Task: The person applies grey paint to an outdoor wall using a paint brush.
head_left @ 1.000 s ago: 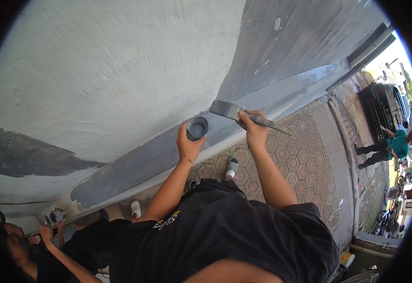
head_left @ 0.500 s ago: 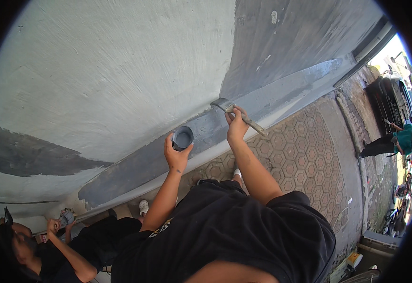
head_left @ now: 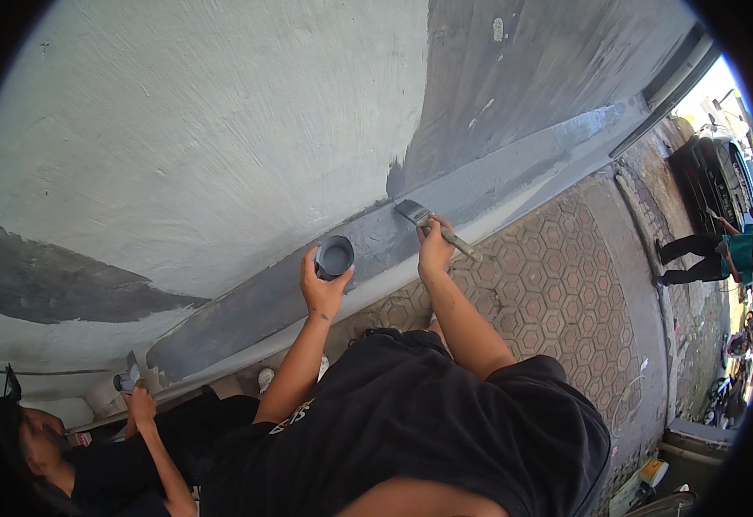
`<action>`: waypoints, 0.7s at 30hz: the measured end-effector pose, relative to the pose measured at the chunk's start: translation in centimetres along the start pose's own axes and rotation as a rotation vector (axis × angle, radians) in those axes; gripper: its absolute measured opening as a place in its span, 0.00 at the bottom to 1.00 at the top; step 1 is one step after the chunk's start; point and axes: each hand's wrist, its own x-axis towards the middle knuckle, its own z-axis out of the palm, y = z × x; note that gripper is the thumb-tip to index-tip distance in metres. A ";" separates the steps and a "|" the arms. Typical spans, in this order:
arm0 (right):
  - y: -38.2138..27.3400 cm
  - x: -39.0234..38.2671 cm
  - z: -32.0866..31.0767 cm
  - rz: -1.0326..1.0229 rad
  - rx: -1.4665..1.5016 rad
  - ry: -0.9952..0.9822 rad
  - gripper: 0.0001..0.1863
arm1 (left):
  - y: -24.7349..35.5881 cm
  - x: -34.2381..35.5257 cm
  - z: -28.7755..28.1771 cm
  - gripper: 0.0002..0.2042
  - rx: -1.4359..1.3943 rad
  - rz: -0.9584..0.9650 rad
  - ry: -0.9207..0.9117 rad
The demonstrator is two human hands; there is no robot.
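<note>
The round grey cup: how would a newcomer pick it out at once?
Find the rough pale wall and follow the grey band running along its foot. At mid-picture, the left hand holds the round grey cup. Its open mouth shows grey paint inside, unlike the flat, grey-bristled paintbrush in the right hand.

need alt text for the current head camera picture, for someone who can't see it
A person's right hand holds a wide paintbrush at a partly grey-painted wall, while the left hand holds a small cup of grey paint. Hexagon-patterned paving runs alongside, and another person in black is at lower left.
</note>
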 end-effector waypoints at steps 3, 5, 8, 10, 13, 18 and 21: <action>1.7 1.0 1.2 0.009 0.025 0.009 0.10 | 0.2 -0.1 0.0 0.38 0.010 0.012 -0.003; 1.1 1.3 2.8 -0.011 0.006 -0.005 0.11 | 0.2 -0.1 0.1 0.38 -0.005 0.005 -0.008; -3.2 -0.4 6.0 0.002 0.059 -0.021 0.11 | -0.3 -0.1 -0.6 0.38 -0.022 -0.008 0.015; -7.2 -1.8 7.1 -0.021 0.118 -0.040 0.11 | -0.3 -0.1 -0.8 0.38 -0.032 -0.009 0.023; -11.8 -3.2 7.2 -0.098 0.214 -0.103 0.10 | 0.3 -0.1 -0.7 0.38 -0.093 -0.045 0.021; -10.5 -2.8 4.9 -0.085 0.178 -0.046 0.10 | -0.1 0.1 -0.8 0.38 -0.046 -0.014 0.033; -7.5 -1.5 3.7 -0.034 0.074 -0.019 0.09 | 0.5 0.1 -0.2 0.39 -0.065 0.010 0.017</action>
